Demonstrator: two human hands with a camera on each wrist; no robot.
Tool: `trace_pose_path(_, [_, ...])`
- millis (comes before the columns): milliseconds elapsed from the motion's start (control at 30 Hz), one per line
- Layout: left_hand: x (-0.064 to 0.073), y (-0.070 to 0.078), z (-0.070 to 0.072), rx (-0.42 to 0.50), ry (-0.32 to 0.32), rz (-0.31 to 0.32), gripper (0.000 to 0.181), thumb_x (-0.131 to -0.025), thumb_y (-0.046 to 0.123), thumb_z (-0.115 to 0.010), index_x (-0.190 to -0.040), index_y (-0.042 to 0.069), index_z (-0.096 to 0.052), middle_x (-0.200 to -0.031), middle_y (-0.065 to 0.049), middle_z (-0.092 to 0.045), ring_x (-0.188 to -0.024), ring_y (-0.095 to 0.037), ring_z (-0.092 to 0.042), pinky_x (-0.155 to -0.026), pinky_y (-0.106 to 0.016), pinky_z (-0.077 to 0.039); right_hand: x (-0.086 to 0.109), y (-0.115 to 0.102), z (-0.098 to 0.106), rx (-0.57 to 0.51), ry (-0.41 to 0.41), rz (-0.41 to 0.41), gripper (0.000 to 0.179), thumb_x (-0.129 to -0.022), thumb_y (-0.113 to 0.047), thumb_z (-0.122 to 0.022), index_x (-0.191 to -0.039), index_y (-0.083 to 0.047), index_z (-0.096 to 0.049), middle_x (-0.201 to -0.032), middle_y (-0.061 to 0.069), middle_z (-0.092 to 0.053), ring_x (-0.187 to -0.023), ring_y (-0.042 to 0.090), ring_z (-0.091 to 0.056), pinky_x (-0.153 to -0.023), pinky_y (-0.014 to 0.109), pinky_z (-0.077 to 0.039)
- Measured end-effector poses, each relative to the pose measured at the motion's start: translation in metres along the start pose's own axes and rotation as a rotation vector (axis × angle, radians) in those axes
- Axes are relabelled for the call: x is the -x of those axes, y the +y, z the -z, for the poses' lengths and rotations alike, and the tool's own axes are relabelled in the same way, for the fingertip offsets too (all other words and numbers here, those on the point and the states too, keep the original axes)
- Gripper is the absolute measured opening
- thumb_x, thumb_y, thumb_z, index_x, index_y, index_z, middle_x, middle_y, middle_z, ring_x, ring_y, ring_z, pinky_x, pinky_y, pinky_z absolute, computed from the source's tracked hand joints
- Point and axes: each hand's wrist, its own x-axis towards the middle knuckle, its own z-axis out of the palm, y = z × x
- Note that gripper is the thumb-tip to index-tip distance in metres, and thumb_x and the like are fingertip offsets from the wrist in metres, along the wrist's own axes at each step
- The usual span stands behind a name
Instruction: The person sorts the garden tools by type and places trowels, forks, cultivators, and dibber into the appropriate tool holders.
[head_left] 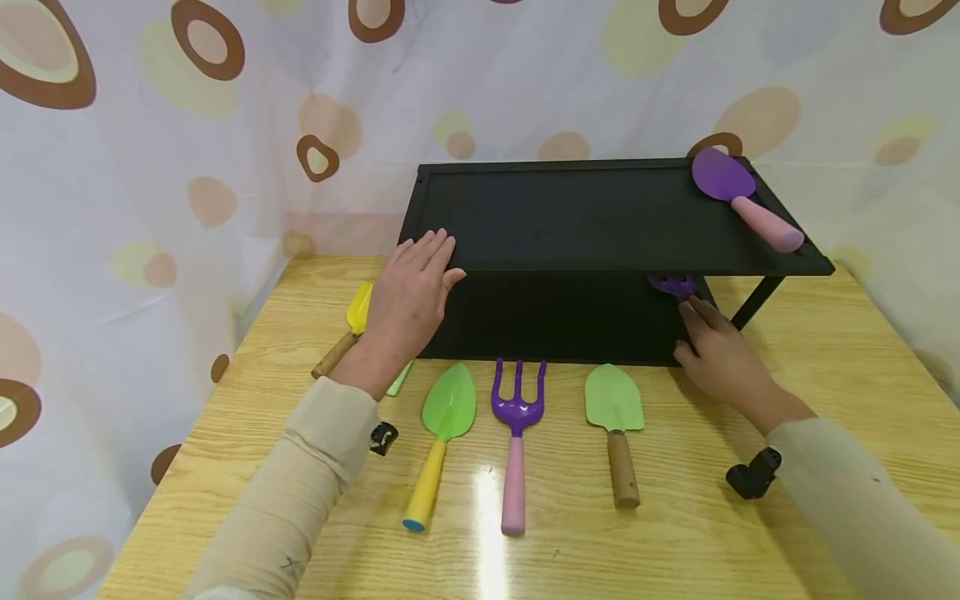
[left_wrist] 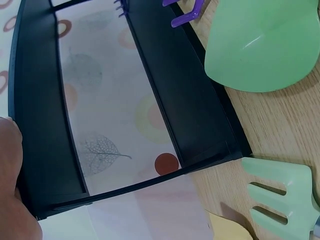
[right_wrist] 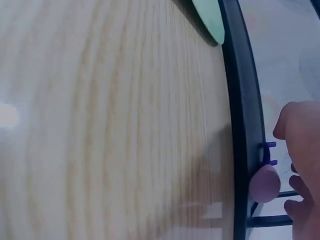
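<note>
My left hand rests with its fingers straight on the left front corner of a black two-tier rack. In the left wrist view, part of that hand shows at the rack's edge. My right hand reaches under the top tier at the right, over a small fork with purple tines on the lower tier. The right wrist view shows the fork's pink handle end beside the hand, thumb and fingers spread apart. On the top tier's right end lies a purple trowel with a pink handle.
In front of the rack on the wooden table lie a green trowel with yellow handle, a purple fork and a light green spade. A yellow trowel and a light green fork lie left. A patterned curtain hangs behind.
</note>
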Motion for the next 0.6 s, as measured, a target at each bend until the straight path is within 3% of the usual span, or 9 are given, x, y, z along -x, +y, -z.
trace_pose_path(167, [-0.001,-0.001,-0.001,0.015,0.024,-0.009,0.049,-0.095,0.039,-0.035,-0.133,0.01,-0.043,-0.138,-0.005,-0.044,-0.13,-0.018,-0.038,-0.111,-0.034,-0.024,0.007,-0.001,0.006,0.02,0.041,0.071,0.056,-0.084,-0.01,-0.053,-0.133,0.009,-0.034,-0.13,0.031,-0.039,-0.119,0.043,-0.038,-0.094,0.057,-0.036])
trace_pose_path(433, [-0.002,-0.003,-0.003,0.014,0.033,-0.011,0.048,-0.095,0.039,-0.035,-0.133,0.01,-0.044,-0.137,-0.005,-0.044,-0.13,-0.018,-0.038,-0.111,-0.033,-0.025,0.018,-0.015,0.022,-0.028,0.014,-0.019,0.054,-0.086,-0.017,-0.054,-0.133,0.003,-0.036,-0.133,0.029,-0.035,-0.12,0.043,-0.036,-0.093,0.06,-0.035])
trace_pose_path(600, [-0.002,-0.004,-0.002,0.02,0.028,-0.006,0.048,-0.095,0.038,-0.036,-0.133,0.01,-0.043,-0.138,-0.005,-0.044,-0.13,-0.018,-0.037,-0.111,-0.033,-0.024,0.025,-0.024,0.027,-0.026,0.052,-0.003,0.055,-0.084,-0.017,-0.056,-0.131,0.004,-0.037,-0.134,0.026,-0.036,-0.117,0.042,-0.039,-0.09,0.059,-0.038])
